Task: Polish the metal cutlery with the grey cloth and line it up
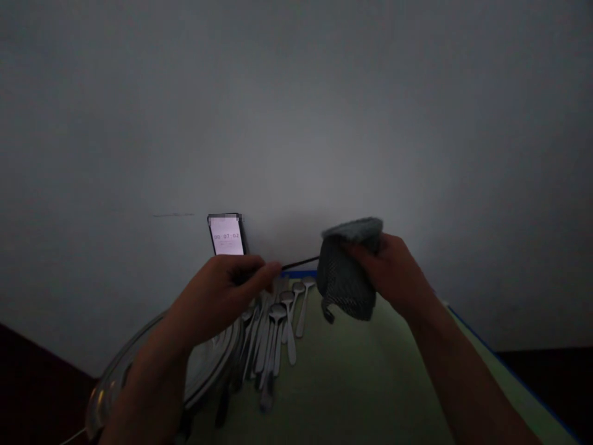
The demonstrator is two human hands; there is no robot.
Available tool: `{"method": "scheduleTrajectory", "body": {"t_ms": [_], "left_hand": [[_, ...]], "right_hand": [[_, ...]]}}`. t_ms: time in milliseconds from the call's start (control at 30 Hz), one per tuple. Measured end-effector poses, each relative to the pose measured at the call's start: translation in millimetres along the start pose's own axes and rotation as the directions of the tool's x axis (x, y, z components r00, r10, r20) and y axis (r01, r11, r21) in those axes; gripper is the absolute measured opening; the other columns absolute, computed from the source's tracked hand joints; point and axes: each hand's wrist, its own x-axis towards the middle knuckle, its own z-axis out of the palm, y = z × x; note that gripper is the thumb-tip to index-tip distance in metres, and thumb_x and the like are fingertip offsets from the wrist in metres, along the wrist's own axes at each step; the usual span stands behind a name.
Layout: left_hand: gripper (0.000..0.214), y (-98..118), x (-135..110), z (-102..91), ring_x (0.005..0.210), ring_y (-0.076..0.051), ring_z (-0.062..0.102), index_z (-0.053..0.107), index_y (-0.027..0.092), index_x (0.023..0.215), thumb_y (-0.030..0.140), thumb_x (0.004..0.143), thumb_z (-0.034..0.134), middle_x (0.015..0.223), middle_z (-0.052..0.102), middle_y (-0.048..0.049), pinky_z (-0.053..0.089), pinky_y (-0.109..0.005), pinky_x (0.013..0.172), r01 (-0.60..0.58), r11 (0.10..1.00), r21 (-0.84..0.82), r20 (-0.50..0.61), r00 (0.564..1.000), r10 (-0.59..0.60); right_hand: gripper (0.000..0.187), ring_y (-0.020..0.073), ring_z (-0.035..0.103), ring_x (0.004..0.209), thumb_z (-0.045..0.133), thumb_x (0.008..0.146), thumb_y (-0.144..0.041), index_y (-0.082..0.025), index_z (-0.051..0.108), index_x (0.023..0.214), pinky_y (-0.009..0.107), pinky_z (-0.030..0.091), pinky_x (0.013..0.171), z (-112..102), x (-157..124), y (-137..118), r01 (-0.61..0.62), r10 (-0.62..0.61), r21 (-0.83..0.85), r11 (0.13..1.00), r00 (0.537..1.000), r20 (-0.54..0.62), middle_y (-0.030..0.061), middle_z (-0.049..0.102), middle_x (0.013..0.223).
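"While the left hand (pixel 231 287) pinches the thin dark utensil (pixel 301 263) near one end, what is the right hand (pixel 389 262) doing?"

"Gripping a grey cloth (pixel 349 278), fingers closed on its folds. The utensil spans the gap between the hands, above the back of the table (pixel 352 383)."

"Spoon or fork?"

"I can't tell; the cloth and the left fingers hide its ends."

"And what's crowding them?"

"Below, a loose heap of spoons (pixel 278 312) and other cutlery overlaps on the green tabletop, bowls mostly toward the wall (pixel 296 111). Just left of it sits a round metal vessel (pixel 235 343), partly blocked by the left forearm."

"Anything behind?"

"A lit phone (pixel 226 235) reading 00:07:02, its lower part behind the left hand. Blue edging (pixel 301 273) trims the table."
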Motion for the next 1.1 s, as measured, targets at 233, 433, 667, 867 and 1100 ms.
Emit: {"method": "scheduleTrajectory", "body": {"t_ms": [233, 433, 667, 867, 1100], "left_hand": [[0.043, 23, 5, 21.7, 0.041, -0.006, 0.033, 0.052, 0.015, 0.054, 0.04, 0.086, 0.039, 0.045, 0.037, 0.0064, 0.024, -0.019, 0.042, -0.044, 0.998, 0.054, -0.112, 0.992, 0.049], [0.042, 16, 5, 13.7, 0.044, -0.007, 0.04, 0.057, 0.016, 0.06, 0.044, 0.085, 0.04, 0.048, 0.045, 0.0054, 0.029, -0.02, 0.046, 0.015, 0.999, 0.049, -0.036, 0.999, -0.013], [0.05, 0, -5, -5.1, 0.043, -0.008, 0.033, 0.053, 0.017, 0.053, 0.053, 0.083, 0.037, 0.046, 0.036, 0.0057, 0.027, -0.02, 0.043, 0.102, 0.995, 0.006, 0.194, 0.976, -0.101], [0.049, 0, -9, -11.1, 0.043, -0.007, 0.033, 0.056, 0.017, 0.055, 0.052, 0.083, 0.036, 0.047, 0.036, 0.0055, 0.027, -0.019, 0.042, 0.07, 0.998, 0.001, 0.209, 0.976, -0.069], [0.048, 16, -5, -4.7, 0.044, -0.008, 0.04, 0.057, 0.016, 0.056, 0.047, 0.085, 0.034, 0.048, 0.048, 0.0035, 0.031, -0.02, 0.045, -0.016, 1.0, -0.012, 0.085, 0.996, 0.017]], "right_hand": [[0.037, 0.0185, 0.063, 0.085, 0.057, 0.075, -0.047, -0.018, 0.062, 0.096, 0.034, 0.051, 0.075, 45, -6, 1, -0.112, 0.324, 0.692, 0.713, 0.928, -0.185, 0.0058, 0.068, 0.093], [0.023, 0.0202, 0.063, 0.091, 0.063, 0.074, -0.034, -0.019, 0.065, 0.092, 0.038, 0.05, 0.083, 29, -5, 1, -0.228, 0.224, 0.709, 0.668, 0.969, 0.1, 0.006, 0.069, 0.098], [0.025, 0.0204, 0.064, 0.087, 0.068, 0.07, -0.03, -0.022, 0.069, 0.094, 0.04, 0.049, 0.083, -17, -5, -2, -0.124, 0.058, 0.151, 0.981, 0.924, 0.378, 0.0024, 0.071, 0.091], [0.018, 0.0204, 0.064, 0.085, 0.068, 0.069, -0.028, -0.023, 0.07, 0.086, 0.04, 0.05, 0.082, -12, -7, -4, -0.021, -0.01, 0.108, 0.994, 0.958, 0.285, 0.0003, 0.072, 0.085], [0.032, 0.0208, 0.061, 0.097, 0.059, 0.076, -0.043, -0.025, 0.064, 0.101, 0.04, 0.048, 0.088, 37, -19, -15, -0.182, 0.231, 0.731, 0.658, 0.972, 0.035, 0.0028, 0.069, 0.099]]}}
